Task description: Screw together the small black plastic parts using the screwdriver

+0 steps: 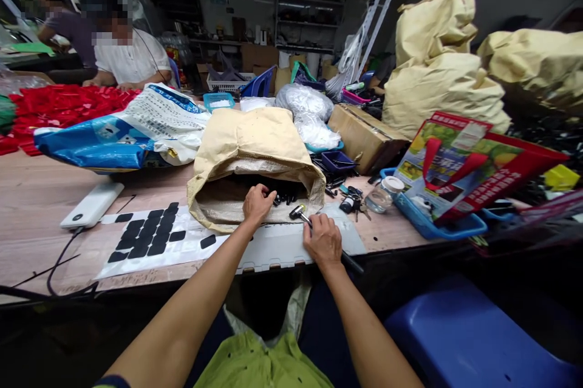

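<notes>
A large tan paper sack (255, 133) lies on the table with its mouth facing me, and small black parts (288, 198) show inside. My left hand (259, 204) is at the sack's mouth, fingers curled and closed; what they hold, if anything, is too small to make out. Wrapped in my right hand (324, 241) is a small hammer (299, 212), its metal head pointing left at the sack's lower lip and its dark handle trailing out to the right. Both hands are over a pale grey board (277, 248) at the table's front edge.
Black adhesive pads (150, 230) on a white sheet and a white power bank (92, 204) lie left. Keys (363, 209), a glass jar (385, 195) and a blue basket (428, 227) stand right. A cardboard box (364, 133) is behind. Two people sit at far left.
</notes>
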`<act>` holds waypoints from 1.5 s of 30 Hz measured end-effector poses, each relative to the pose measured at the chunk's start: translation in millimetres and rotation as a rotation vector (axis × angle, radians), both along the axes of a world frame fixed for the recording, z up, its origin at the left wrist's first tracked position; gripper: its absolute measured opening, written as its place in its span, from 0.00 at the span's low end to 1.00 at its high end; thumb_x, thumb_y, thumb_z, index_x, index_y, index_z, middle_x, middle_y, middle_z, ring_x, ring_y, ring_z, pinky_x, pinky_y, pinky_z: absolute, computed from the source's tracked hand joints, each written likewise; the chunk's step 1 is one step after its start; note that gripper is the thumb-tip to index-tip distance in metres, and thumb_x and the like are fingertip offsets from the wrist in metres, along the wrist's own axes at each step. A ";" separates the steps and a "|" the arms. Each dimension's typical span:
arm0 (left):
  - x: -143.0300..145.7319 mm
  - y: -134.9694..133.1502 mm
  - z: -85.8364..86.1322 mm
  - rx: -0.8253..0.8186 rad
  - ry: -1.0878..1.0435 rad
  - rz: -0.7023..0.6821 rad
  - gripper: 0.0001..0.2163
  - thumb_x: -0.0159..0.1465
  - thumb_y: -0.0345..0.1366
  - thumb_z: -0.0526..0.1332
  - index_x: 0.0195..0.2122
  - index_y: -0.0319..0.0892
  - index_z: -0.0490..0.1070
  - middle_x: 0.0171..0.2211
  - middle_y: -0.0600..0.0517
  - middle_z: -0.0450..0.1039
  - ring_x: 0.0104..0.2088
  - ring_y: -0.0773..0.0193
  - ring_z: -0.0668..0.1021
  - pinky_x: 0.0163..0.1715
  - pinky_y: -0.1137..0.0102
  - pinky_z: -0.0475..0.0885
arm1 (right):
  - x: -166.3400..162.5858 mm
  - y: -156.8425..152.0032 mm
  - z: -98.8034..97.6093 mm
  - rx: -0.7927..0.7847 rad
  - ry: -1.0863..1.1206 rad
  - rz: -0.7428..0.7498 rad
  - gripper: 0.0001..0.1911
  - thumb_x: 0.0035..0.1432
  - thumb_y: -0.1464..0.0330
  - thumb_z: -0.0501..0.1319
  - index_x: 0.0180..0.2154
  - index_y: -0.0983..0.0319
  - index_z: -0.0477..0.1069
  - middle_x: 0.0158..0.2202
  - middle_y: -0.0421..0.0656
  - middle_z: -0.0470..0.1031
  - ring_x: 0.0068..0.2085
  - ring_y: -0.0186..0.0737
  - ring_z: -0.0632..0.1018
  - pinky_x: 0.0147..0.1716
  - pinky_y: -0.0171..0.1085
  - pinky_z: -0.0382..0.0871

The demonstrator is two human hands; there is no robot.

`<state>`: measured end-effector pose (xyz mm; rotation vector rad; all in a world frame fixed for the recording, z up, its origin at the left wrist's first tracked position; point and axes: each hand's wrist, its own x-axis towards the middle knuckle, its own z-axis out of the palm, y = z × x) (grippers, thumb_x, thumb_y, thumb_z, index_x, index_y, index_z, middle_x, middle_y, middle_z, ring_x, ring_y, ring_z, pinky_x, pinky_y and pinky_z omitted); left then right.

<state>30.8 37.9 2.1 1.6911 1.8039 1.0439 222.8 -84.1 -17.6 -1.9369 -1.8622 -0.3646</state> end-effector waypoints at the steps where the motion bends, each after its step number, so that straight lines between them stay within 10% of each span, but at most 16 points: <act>1: 3.6 5.3 0.6 -0.008 0.036 0.016 0.11 0.59 0.45 0.67 0.36 0.44 0.76 0.34 0.47 0.76 0.37 0.55 0.78 0.37 0.66 0.69 | -0.7 -0.2 -1.5 -0.008 -0.005 -0.008 0.06 0.65 0.65 0.59 0.40 0.60 0.72 0.39 0.48 0.72 0.42 0.47 0.68 0.39 0.41 0.58; 8: -2.9 12.7 10.9 -0.169 0.145 -0.008 0.11 0.60 0.45 0.67 0.39 0.45 0.77 0.38 0.45 0.78 0.42 0.50 0.79 0.38 0.64 0.68 | -2.6 -3.1 -1.6 -0.016 -0.007 -0.043 0.06 0.65 0.65 0.60 0.40 0.60 0.71 0.39 0.47 0.71 0.41 0.46 0.68 0.39 0.40 0.56; 19: -41.3 -84.4 -25.7 0.135 0.189 -0.400 0.05 0.62 0.36 0.67 0.39 0.44 0.75 0.36 0.52 0.75 0.39 0.59 0.75 0.43 0.66 0.68 | -3.3 -2.1 0.2 -0.065 0.038 -0.055 0.07 0.65 0.65 0.59 0.41 0.61 0.72 0.40 0.47 0.72 0.43 0.46 0.69 0.40 0.40 0.57; 30: -43.0 -81.7 -22.6 0.126 0.234 -0.464 0.08 0.61 0.40 0.69 0.41 0.46 0.80 0.35 0.52 0.75 0.41 0.57 0.75 0.44 0.63 0.65 | -14.1 -22.6 21.5 -0.049 0.417 0.148 0.09 0.67 0.67 0.56 0.48 0.59 0.70 0.41 0.43 0.78 0.40 0.42 0.77 0.37 0.36 0.65; 45: -42.3 -83.2 -22.2 0.107 0.253 -0.450 0.08 0.63 0.41 0.69 0.43 0.48 0.81 0.35 0.52 0.76 0.42 0.57 0.74 0.42 0.64 0.63 | -35.7 -40.4 17.3 0.011 0.256 0.247 0.20 0.67 0.73 0.56 0.57 0.55 0.74 0.43 0.42 0.80 0.41 0.41 0.79 0.43 0.36 0.68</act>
